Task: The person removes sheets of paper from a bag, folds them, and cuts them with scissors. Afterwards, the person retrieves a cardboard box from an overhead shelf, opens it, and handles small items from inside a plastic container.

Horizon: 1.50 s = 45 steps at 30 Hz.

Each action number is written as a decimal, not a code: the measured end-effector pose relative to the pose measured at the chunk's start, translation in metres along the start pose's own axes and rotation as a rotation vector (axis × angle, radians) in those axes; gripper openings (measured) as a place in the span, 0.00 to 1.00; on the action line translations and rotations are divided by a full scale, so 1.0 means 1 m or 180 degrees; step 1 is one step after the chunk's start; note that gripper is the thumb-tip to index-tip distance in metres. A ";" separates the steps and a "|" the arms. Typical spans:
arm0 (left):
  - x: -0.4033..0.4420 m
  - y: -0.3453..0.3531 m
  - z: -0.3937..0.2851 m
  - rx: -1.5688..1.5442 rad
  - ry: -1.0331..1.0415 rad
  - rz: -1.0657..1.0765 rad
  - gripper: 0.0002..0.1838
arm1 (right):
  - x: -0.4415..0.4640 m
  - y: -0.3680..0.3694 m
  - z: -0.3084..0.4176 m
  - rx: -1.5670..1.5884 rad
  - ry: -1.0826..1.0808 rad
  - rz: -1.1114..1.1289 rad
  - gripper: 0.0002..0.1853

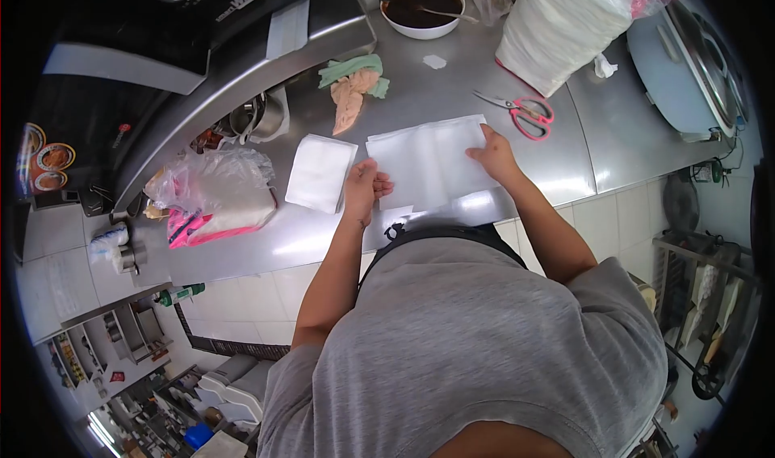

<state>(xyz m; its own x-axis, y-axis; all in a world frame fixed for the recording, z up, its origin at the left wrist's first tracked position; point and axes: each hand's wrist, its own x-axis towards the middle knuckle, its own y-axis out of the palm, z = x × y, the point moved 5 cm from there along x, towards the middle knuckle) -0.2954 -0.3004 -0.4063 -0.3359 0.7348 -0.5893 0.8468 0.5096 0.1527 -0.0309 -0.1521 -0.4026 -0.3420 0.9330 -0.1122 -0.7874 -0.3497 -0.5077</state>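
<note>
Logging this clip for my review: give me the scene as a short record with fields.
Right hand: grip on the right end of the white sheets, thumb on top
Left hand: at the sheets' left edge; firmness of hold unclear
Beside left hand: smaller white stack
Beyond sheets: pink-handled scissors, peach cloth, green cloth, white bowl with dark brown contents
Surface: metal counter

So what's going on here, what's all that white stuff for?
Someone in a grey shirt is at a metal counter with some white sheets. Their right hand grips one side, and their left hand is at the other. A smaller white stack lies beside the left hand, and pink-handled scissors lie beyond the right. The pictures don't show what it's for.
</note>
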 end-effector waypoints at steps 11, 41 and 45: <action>-0.083 0.092 -0.110 0.3400 0.3007 0.0502 0.46 | -0.044 -0.007 0.127 0.0518 -0.0810 0.1676 0.16; 0.048 -0.008 -0.019 0.2676 0.1204 -0.0514 0.12 | -0.016 -0.017 -0.003 -0.0092 0.0186 -0.0498 0.29; 0.021 0.012 -0.040 0.3000 0.1302 -0.0856 0.16 | -0.025 -0.023 0.025 -0.0566 -0.0061 -0.0709 0.30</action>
<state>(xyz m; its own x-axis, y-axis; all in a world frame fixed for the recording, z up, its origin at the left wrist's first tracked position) -0.3085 -0.2609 -0.3853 -0.5244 0.8336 -0.1737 0.6428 0.2538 -0.7228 -0.0174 -0.1692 -0.3667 -0.1818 0.9827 0.0343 -0.7424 -0.1143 -0.6601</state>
